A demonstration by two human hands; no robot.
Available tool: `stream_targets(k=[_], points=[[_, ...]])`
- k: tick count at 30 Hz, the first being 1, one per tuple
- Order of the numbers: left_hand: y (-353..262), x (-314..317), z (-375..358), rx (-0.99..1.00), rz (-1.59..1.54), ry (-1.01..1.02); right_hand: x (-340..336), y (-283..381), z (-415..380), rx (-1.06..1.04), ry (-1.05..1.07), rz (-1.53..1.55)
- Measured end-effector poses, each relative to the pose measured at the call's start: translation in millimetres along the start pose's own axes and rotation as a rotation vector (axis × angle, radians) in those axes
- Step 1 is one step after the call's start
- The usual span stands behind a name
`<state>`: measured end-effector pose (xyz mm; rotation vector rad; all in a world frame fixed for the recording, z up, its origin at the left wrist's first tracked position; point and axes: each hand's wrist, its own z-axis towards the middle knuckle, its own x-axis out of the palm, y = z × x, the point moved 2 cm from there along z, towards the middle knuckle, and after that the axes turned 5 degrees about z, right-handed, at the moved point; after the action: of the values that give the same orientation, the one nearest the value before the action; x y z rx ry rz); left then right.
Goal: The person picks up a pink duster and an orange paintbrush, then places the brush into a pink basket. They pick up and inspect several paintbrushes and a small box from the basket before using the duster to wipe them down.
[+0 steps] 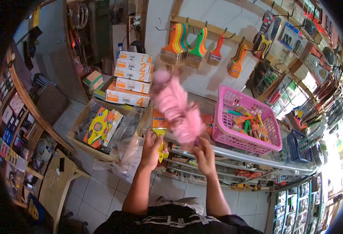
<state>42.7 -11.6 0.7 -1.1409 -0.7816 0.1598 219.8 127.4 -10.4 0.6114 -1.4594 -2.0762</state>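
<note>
My left hand (pixel 151 151) is closed around the yellow handle of a paintbrush (pixel 160 132), whose orange-labelled end points up; a second yellow handle end may show below the fingers. My right hand (pixel 205 159) grips the lower end of a fluffy pink duster (pixel 173 105). The duster is smeared by motion and slants up to the left, just right of the paintbrush and partly in front of the counter. Its handle is mostly hidden in my fingers.
A pink plastic basket (pixel 246 142) with several small brushes stands on the glass counter (pixel 265 159). Paintbrushes (pixel 196 46) hang on wall hooks. Left of the counter are stacked Eterna boxes (pixel 129 97) and an open carton (pixel 75 134). A wooden bench (pixel 58 191) stands lower left.
</note>
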Motion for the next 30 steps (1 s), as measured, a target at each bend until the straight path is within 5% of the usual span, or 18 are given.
stream_targets(k=[3, 8, 11, 15, 19, 23, 24, 30], points=[[-11, 5, 0, 0.015, 0.049, 0.012, -17, 14, -17, 0.119, -0.174, -0.042], [-6, 15, 0, 0.024, 0.027, 0.035, -30, 69, -26, -0.168, 0.120, -0.470], [-15, 25, -5, -0.030, 0.004, 0.061, -34, 50, -29, 0.008, -0.202, -0.236], [-4, 21, -10, -0.017, -0.054, 0.040, -34, 83, -38, -0.053, 0.124, -0.468], [-15, 21, -12, -0.008, -0.031, 0.115, -26, 72, -35, 0.030, -0.208, -0.223], [-6, 8, -13, -0.030, -0.005, 0.129, -25, 87, -34, -0.131, 0.086, -0.413], [-8, 8, -14, -0.049, 0.007, 0.119, -26, 78, -34, 0.024, -0.016, -0.289], [-9, -3, -12, 0.203, 0.284, 0.074, -22, 82, -29, -0.041, 0.082, -0.363]])
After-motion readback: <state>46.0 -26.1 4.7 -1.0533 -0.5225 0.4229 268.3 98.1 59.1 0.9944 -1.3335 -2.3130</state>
